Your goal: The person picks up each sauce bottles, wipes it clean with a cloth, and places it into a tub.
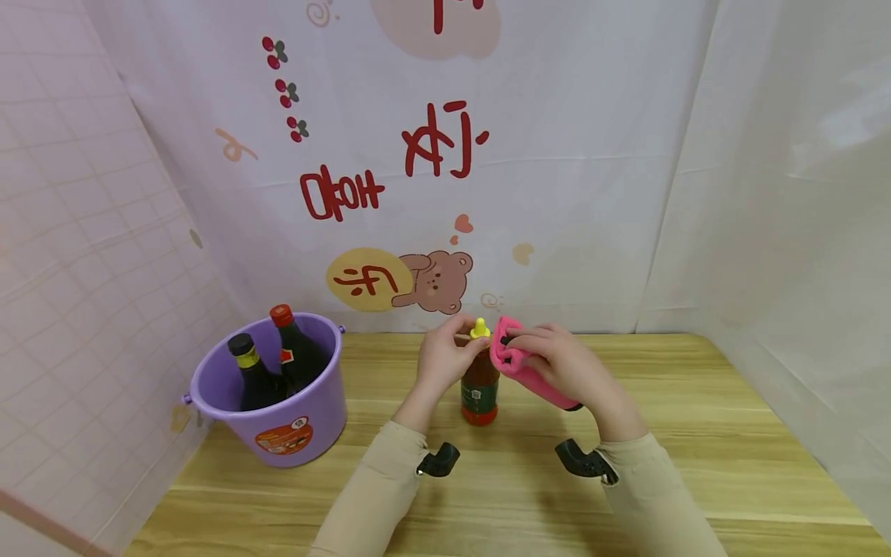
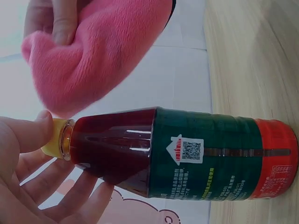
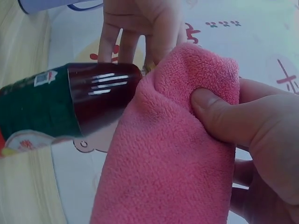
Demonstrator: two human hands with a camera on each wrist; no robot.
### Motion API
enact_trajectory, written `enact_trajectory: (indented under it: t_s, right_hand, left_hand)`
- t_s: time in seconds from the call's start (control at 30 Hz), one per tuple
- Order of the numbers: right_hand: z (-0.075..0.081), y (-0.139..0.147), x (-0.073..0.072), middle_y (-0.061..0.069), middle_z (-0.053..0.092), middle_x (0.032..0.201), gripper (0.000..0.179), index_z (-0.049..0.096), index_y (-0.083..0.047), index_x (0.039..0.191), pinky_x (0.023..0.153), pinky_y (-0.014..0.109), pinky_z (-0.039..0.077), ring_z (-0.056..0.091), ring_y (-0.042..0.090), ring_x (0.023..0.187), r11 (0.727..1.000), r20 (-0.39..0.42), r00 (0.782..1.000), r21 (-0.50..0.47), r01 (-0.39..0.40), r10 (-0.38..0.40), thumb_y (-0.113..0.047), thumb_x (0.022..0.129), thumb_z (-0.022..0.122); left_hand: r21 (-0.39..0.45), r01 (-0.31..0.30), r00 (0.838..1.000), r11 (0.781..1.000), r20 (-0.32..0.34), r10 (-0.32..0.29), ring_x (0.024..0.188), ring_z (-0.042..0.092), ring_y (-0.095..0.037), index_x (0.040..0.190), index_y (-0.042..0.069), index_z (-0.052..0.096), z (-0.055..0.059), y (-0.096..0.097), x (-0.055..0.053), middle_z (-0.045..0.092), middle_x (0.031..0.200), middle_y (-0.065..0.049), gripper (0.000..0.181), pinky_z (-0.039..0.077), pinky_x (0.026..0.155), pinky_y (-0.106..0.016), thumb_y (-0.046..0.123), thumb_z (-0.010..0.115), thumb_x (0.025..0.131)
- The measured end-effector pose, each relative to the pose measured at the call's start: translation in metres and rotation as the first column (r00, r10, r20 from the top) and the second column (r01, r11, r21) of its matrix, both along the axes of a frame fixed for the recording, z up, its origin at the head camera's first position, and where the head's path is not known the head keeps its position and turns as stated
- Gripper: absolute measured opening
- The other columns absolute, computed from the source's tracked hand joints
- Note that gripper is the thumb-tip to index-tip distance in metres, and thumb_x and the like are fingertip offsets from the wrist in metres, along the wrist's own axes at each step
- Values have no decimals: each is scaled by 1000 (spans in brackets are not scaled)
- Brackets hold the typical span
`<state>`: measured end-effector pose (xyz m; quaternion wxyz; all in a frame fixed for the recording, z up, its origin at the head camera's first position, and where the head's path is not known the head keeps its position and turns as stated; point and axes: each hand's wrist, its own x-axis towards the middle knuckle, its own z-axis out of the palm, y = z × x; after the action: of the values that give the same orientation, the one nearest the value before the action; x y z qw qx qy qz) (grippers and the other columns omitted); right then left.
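Observation:
A bottle of dark reddish-brown liquid point(image 1: 480, 396) with a green label and red base stands upright on the wooden table. My left hand point(image 1: 444, 357) holds it at the top, thumb against the yellow cap point(image 2: 57, 139) and fingers around the neck. In my right hand point(image 1: 572, 370) is a folded pink cloth point(image 1: 532, 381), pinched near its upper end with the thumb point(image 3: 217, 112) pressed into the fabric. The cloth is beside the bottle's cap; whether they touch I cannot tell. In the right wrist view the cloth hides most of the cap.
To the left stands a purple bucket point(image 1: 306, 402) holding a red-capped dark bottle point(image 1: 299, 352) and a black-capped dark bottle point(image 1: 257, 383). Behind the wooden table point(image 1: 696, 433) hangs a white printed curtain point(image 1: 571, 155), with another pale sheet on either side.

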<state>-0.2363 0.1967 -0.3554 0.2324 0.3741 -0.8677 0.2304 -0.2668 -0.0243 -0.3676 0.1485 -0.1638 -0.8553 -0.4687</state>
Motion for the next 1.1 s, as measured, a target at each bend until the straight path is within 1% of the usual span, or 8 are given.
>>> enact_trajectory:
  t_s: [0.1,0.2,0.4,0.53,0.67,0.9,1.1]
  right_hand:
    - [0,-7,-4,5,69,121,25,74,-12,109,90,46,51,59,30,107,1000,26,1000,5,-12,12,-3,86,75]
    - [-5,-11,-7,4,70,117,24,74,-12,108,89,45,52,59,29,105,1000,47,999,-1,-19,19,-2,86,74]
    - [-18,-12,-12,3,71,113,25,74,-12,105,90,46,50,62,29,104,999,9,999,-4,-38,38,0,83,76]
    - [-26,-12,-11,3,71,110,26,74,-12,105,88,46,51,64,28,99,999,5,999,-9,-36,36,1,82,77]
    - [-31,-12,-9,2,72,107,26,74,-11,103,86,45,51,65,27,96,999,13,999,-12,-44,44,3,82,77]
    - [-41,-11,-5,3,72,106,25,74,-11,104,87,45,51,65,27,97,999,30,999,-7,-38,38,1,82,77]
    - [-52,-8,-6,3,73,105,26,74,-10,103,85,44,51,67,24,99,998,-1,998,-6,-64,64,2,80,78]
  left_hand:
    - [-15,-5,1000,1000,1,5,91,71,-20,110,19,68,0,0,0,72,109,-1,23,58,72,-34,27,76,89]
    - [-23,-9,1000,1000,6,9,90,71,-20,110,19,68,0,1,0,72,109,0,24,57,71,-33,29,76,89]
    - [-25,-16,1000,1000,5,16,91,71,-20,110,19,68,1,1,1,72,109,0,24,57,71,-34,28,76,89]
    - [-23,-23,1000,999,4,24,90,71,-19,109,20,68,1,1,2,72,108,1,23,57,70,-33,28,76,89]
    - [-28,-29,1000,999,3,29,91,71,-18,109,20,68,1,1,2,72,108,2,23,57,73,-34,29,76,89]
    - [-38,-36,999,999,-3,36,91,72,-18,110,20,68,0,2,2,72,109,1,24,57,76,-37,28,76,89]
    - [-40,-43,999,998,-2,43,92,72,-20,110,19,68,0,3,2,72,110,0,24,57,77,-40,27,76,89]
